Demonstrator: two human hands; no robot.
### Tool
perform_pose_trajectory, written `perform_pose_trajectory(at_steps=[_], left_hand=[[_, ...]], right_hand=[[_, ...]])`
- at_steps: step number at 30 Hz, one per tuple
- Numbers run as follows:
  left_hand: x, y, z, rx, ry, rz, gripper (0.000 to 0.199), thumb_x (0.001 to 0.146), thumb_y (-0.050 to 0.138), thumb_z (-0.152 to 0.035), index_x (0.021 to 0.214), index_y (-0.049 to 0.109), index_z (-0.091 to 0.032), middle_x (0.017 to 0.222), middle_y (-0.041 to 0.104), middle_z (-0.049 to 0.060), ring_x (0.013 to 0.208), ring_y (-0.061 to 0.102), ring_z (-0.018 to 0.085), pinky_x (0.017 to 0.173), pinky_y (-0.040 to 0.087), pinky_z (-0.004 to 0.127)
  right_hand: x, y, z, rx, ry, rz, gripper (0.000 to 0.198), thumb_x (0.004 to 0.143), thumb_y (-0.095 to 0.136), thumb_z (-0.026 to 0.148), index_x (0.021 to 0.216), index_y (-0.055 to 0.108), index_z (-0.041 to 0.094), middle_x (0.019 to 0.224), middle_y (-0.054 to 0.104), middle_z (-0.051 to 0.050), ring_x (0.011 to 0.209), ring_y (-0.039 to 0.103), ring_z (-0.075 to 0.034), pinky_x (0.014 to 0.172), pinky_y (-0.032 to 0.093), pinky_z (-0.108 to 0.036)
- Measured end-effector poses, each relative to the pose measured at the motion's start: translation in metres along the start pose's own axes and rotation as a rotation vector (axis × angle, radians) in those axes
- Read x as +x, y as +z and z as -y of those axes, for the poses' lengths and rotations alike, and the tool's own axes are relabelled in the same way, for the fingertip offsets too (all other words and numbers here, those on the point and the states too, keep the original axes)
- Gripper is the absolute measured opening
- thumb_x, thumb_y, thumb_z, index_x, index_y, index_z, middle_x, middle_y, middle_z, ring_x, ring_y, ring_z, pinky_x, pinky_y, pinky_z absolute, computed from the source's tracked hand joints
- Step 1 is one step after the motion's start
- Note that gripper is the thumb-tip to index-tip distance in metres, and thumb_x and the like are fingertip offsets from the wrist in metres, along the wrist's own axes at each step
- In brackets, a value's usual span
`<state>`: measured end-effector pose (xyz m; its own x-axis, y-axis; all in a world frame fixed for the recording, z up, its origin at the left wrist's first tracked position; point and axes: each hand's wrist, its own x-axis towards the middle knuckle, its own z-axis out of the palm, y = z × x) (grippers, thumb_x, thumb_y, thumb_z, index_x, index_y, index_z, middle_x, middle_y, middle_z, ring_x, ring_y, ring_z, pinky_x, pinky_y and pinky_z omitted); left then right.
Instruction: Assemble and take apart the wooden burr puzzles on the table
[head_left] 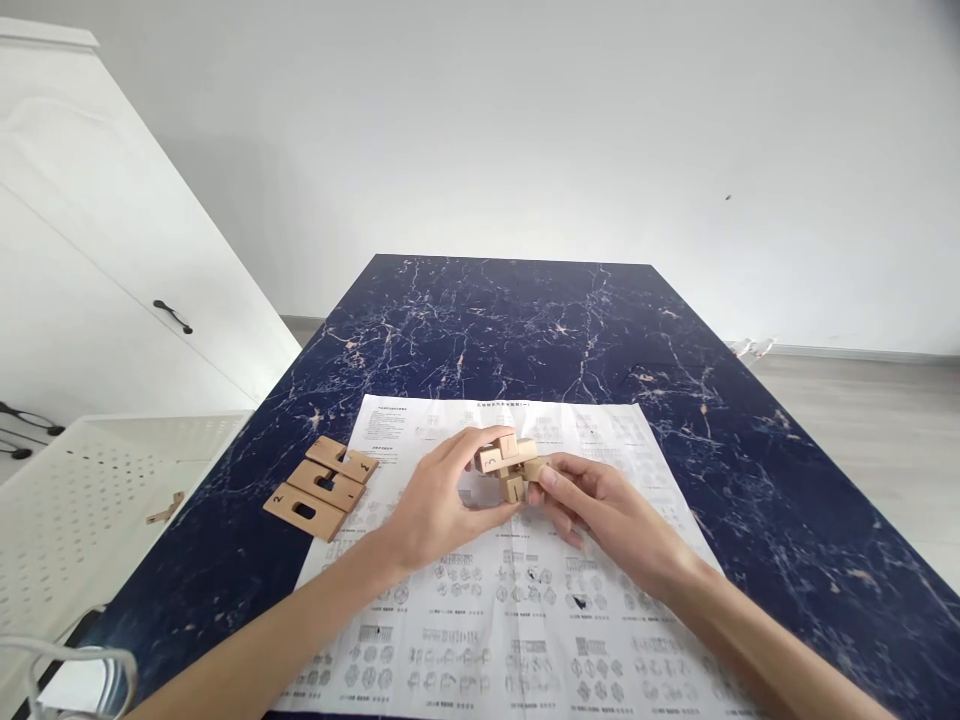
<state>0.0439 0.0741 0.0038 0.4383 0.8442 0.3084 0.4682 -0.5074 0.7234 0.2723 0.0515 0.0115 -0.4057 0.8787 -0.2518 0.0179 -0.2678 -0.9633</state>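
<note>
Over the middle of the sheet is a wooden burr puzzle (512, 449), made of crossed, notched sticks with numbers marked on some ends. My left hand (435, 500) pinches it from the left, thumb below and fingers along the top. From the right, the fingertips of my right hand (607, 505) are closed on the stick end (535, 469) that sticks out on that side. I cannot tell whether this stick is fully seated. Beneath both hands lies a creased instruction sheet (491, 620) printed with small diagrams and text.
Flat wooden plates (348, 492) with slots and numbers lie left of my left hand, partly over the sheet's edge. The dark blue marbled table (510, 320) reaches toward a white wall. At left are a perforated white basket (82, 490) and a white cabinet (112, 230).
</note>
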Motion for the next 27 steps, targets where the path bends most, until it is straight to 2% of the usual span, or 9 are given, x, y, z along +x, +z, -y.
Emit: perform_pose_trajectory(at_steps=[3, 6, 9, 11, 13, 15, 19, 27], left_hand=[[-0.001, -0.001, 0.000, 0.024, 0.006, -0.035, 0.065, 0.089, 0.086, -0.038, 0.144, 0.052, -0.033, 0.131, 0.073, 0.005, 0.118, 0.071, 0.028, 0.100, 0.059, 0.045], [-0.002, -0.002, -0.001, 0.001, 0.023, -0.050, 0.066, 0.087, 0.087, -0.036, 0.144, 0.053, -0.032, 0.133, 0.073, 0.005, 0.120, 0.071, 0.029, 0.102, 0.059, 0.045], [-0.002, -0.003, -0.002, -0.032, 0.025, -0.052, 0.069, 0.084, 0.089, -0.034, 0.144, 0.054, -0.032, 0.134, 0.073, 0.005, 0.119, 0.072, 0.029, 0.101, 0.060, 0.045], [-0.002, -0.004, -0.003, -0.048, 0.039, -0.059, 0.070, 0.084, 0.089, -0.033, 0.144, 0.054, -0.033, 0.133, 0.074, 0.005, 0.119, 0.072, 0.029, 0.101, 0.060, 0.045], [-0.002, -0.003, -0.003, -0.061, 0.057, -0.057, 0.069, 0.085, 0.088, -0.032, 0.145, 0.054, -0.033, 0.132, 0.074, 0.005, 0.118, 0.072, 0.029, 0.100, 0.061, 0.045], [-0.002, -0.003, -0.002, -0.062, 0.069, -0.051, 0.069, 0.086, 0.088, -0.031, 0.146, 0.054, -0.033, 0.133, 0.074, 0.005, 0.118, 0.072, 0.028, 0.100, 0.061, 0.045], [-0.003, -0.002, 0.000, -0.044, 0.083, -0.044, 0.068, 0.087, 0.087, -0.032, 0.147, 0.053, -0.033, 0.133, 0.073, 0.006, 0.118, 0.071, 0.028, 0.099, 0.061, 0.045], [-0.002, -0.001, 0.000, 0.045, 0.189, -0.099, 0.071, 0.087, 0.088, -0.027, 0.147, 0.051, -0.034, 0.131, 0.075, 0.004, 0.112, 0.072, 0.025, 0.101, 0.057, 0.044]], right_hand=[[-0.001, 0.001, -0.003, -0.001, -0.007, -0.053, 0.041, 0.102, 0.065, 0.065, 0.107, 0.075, 0.026, 0.086, 0.065, -0.001, 0.072, 0.053, -0.016, 0.080, 0.046, -0.037], [0.000, -0.001, -0.007, 0.051, -0.024, -0.031, 0.037, 0.099, 0.069, 0.064, 0.108, 0.075, 0.028, 0.108, 0.069, -0.004, 0.089, 0.059, -0.019, 0.093, 0.047, -0.039], [0.001, -0.003, -0.010, 0.153, -0.033, 0.007, 0.037, 0.096, 0.074, 0.062, 0.106, 0.075, 0.027, 0.106, 0.069, -0.004, 0.090, 0.060, -0.020, 0.098, 0.047, -0.042], [0.002, -0.003, -0.011, 0.248, -0.033, 0.030, 0.040, 0.094, 0.079, 0.059, 0.117, 0.072, 0.028, 0.107, 0.070, -0.005, 0.096, 0.064, -0.023, 0.104, 0.047, -0.045], [0.003, -0.002, -0.011, 0.343, -0.034, 0.070, 0.047, 0.092, 0.083, 0.054, 0.129, 0.068, 0.030, 0.118, 0.071, -0.007, 0.111, 0.066, -0.026, 0.112, 0.045, -0.048], [0.003, -0.001, -0.011, 0.395, -0.050, 0.101, 0.051, 0.090, 0.087, 0.049, 0.132, 0.066, 0.030, 0.133, 0.069, -0.009, 0.125, 0.064, -0.029, 0.118, 0.042, -0.050], [0.005, 0.000, -0.010, 0.416, -0.065, 0.105, 0.053, 0.086, 0.090, 0.045, 0.131, 0.067, 0.029, 0.147, 0.063, -0.011, 0.135, 0.060, -0.032, 0.120, 0.041, -0.051], [0.006, 0.007, -0.013, 0.410, -0.077, 0.008, 0.055, 0.082, 0.093, 0.044, 0.128, 0.067, 0.030, 0.149, 0.060, -0.009, 0.138, 0.058, -0.033, 0.119, 0.043, -0.053]])
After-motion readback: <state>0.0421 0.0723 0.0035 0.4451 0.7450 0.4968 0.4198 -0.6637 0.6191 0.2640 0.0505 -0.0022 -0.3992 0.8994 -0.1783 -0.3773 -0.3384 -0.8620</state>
